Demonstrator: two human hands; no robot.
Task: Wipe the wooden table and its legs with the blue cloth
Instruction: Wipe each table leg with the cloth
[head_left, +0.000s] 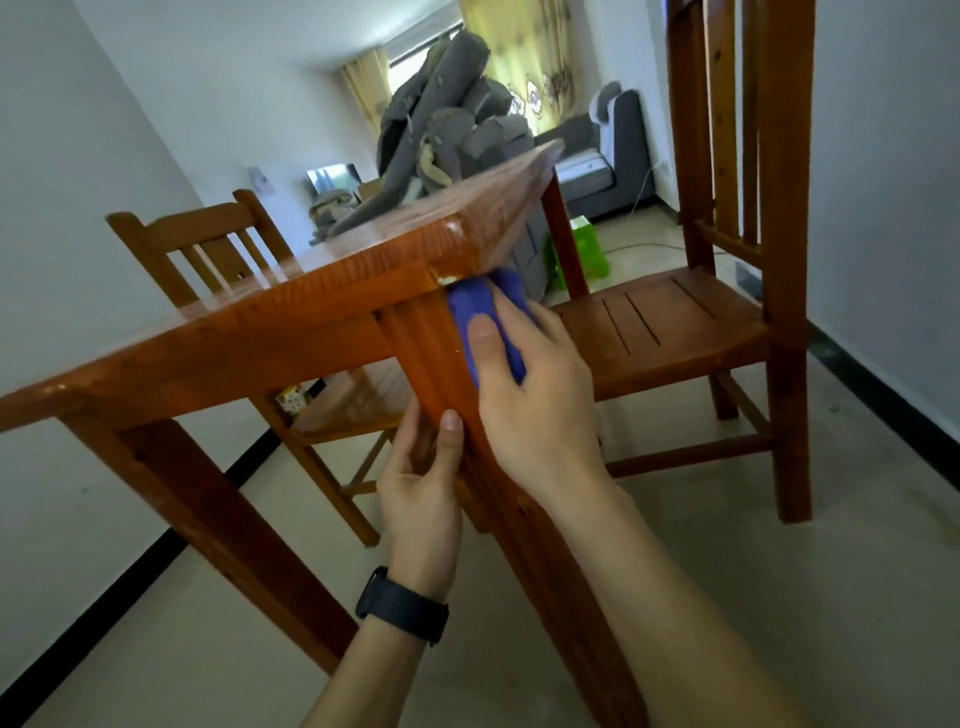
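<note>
The wooden table (322, 296) is seen from low down, its near corner at the centre of the view. The near table leg (441, 374) runs down from that corner toward me. My right hand (540, 410) presses the blue cloth (483, 306) against the top of this leg, just under the tabletop corner, with the thumb lying over the cloth. My left hand (421, 493), with a dark watch on the wrist, grips the same leg lower down, thumb on its front face. Another table leg (208, 519) stands at the left.
A wooden chair (727, 322) stands close on the right, and another wooden chair (218, 244) behind the table on the left. Grey cushions (452, 124) are piled on the far end of the tabletop. A green box (587, 249) sits on the floor beyond; a grey sofa (602, 150) is farther back.
</note>
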